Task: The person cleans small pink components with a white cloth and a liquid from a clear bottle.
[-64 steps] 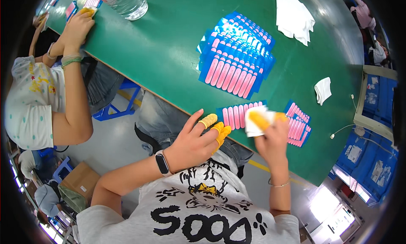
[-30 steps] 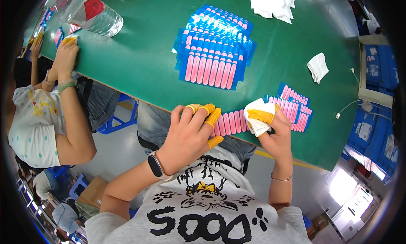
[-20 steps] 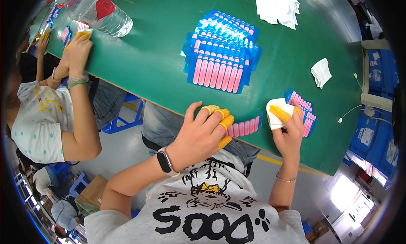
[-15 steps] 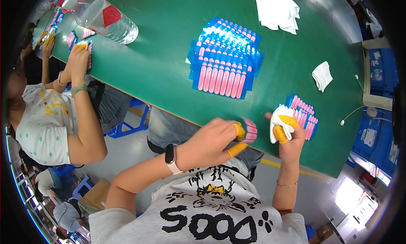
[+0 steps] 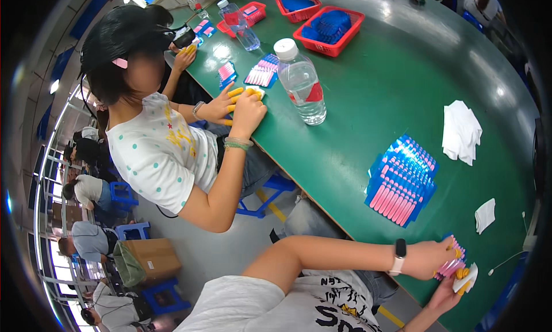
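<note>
Yellow finger covers sit on the fingertips of both my hands. My left hand [image 5: 426, 261] reaches across to the right, its fingers bent down on a piece with pink strips [image 5: 448, 269]. Behind those fingers, a small stack of blue sheets with pink strips [image 5: 458, 244] is partly hidden. My right hand [image 5: 444, 297] is closed around a folded white cloth [image 5: 471, 278], close beside the left fingertips. Farther out on the table lies a larger fanned pile of blue sheets with rows of pink strips [image 5: 397, 201].
The green table [image 5: 356, 110] bears a large clear bottle [image 5: 303, 90], a white cloth [image 5: 462, 131] and a smaller one [image 5: 486, 216]. Red baskets [image 5: 330, 47] with blue pieces stand at the back. On my left a co-worker [image 5: 155, 142] handles similar sheets. A white cable [image 5: 506, 261] lies at the right.
The view has swung left, bringing in the co-worker and the red baskets. My left hand has gone from the table's front edge over to the right hand and the small stack.
</note>
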Demonstrator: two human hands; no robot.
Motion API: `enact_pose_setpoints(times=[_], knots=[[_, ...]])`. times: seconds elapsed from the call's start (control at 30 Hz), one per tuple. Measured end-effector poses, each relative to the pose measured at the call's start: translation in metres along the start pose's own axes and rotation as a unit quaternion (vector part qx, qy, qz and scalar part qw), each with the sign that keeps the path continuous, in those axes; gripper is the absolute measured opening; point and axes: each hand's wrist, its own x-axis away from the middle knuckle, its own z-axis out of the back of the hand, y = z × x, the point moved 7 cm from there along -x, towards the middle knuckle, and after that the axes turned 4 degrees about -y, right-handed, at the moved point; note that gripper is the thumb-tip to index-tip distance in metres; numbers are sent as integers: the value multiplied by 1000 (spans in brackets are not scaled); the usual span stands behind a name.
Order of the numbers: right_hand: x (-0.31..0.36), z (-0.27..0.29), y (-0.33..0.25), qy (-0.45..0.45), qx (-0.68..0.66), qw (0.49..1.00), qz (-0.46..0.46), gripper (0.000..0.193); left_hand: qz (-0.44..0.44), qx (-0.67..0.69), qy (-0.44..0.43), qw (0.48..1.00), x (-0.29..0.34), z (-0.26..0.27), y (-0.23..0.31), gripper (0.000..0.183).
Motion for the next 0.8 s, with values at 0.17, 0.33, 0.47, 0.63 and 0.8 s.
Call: enact_pose_setpoints(times=[0.17,0.33,0.47,0.63,0.8], knots=[[30,48,-48,266,398,877,55,46,18,-241,97,966,-21,-25,-3,43],[13,3,-24,286,475,829,72,40,-99,-343,245,902,30,34,19,52],[-28,-50,9,263,471,835,112,35,56,-393,222,890,113,90,-10,57],[-55,-94,69,166,580,797,18,27,165,-506,259,806,168,91,-24,52],[-71,-171,121,-63,707,703,35,25,162,-432,253,850,175,62,-27,49]])
